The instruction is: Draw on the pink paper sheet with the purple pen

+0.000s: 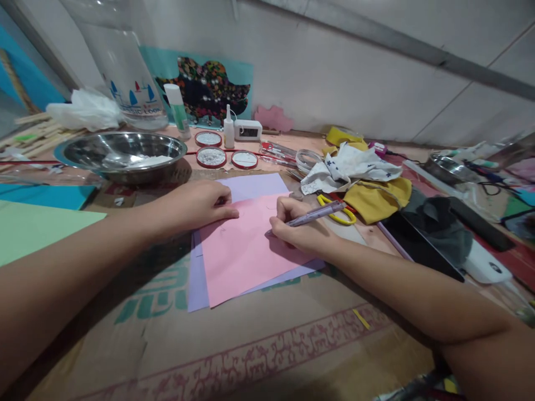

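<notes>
A pink sheet of paper [242, 250] lies on a lilac sheet [254, 186] on the brown patterned table cover. My right hand [298, 225] is closed round a purple pen [317, 214], its tip touching the pink sheet near the middle. My left hand [200, 203] rests on the pink sheet's left upper edge with fingers curled, pressing it down; nothing shows in it.
A steel bowl [121, 153] stands at the back left, three round red-rimmed tins [211, 157] behind the paper, a glue bottle [228, 128], yellow scissors [336, 214], cloths [355, 167], a dark tablet [422, 245] at right, and green paper [33, 228] at left.
</notes>
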### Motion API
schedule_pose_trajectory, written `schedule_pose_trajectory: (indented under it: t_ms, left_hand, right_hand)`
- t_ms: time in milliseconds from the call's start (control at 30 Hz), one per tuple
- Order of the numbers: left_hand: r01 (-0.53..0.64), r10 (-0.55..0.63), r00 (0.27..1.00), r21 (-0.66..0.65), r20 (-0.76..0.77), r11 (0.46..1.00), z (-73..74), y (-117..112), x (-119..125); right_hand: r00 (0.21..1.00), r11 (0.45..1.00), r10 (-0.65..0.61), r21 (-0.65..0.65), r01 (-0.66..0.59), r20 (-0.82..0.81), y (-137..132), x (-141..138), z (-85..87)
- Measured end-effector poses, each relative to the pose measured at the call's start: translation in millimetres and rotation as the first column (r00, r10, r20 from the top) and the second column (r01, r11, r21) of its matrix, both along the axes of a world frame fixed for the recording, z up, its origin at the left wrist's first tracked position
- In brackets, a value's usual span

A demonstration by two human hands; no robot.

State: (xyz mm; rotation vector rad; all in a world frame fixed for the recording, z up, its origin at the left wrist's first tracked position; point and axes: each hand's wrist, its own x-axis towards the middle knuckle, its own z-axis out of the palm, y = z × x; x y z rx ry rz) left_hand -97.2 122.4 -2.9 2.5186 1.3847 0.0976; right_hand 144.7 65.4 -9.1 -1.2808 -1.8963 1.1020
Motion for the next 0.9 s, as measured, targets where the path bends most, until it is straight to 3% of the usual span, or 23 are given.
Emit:
schedule_pose_trajectory:
  t_ms: [567,900]
  left_hand:
    - [0.008,-0.008,1.000,0.030,-0.013,1.000,0.2,-0.4,1.2]
    - [0.002,-0.001,1.000,0.031,-0.011,1.000,3.8,-3.2,2.3]
  right_hand:
    - [0.997,1.000,-0.013,-0.003,0.013,0.073,-1.9,-2.6,5.5]
    - [1.000,0.998,0.007,-0.064,-0.005,0.027,-0.4,-1.6,3.2]
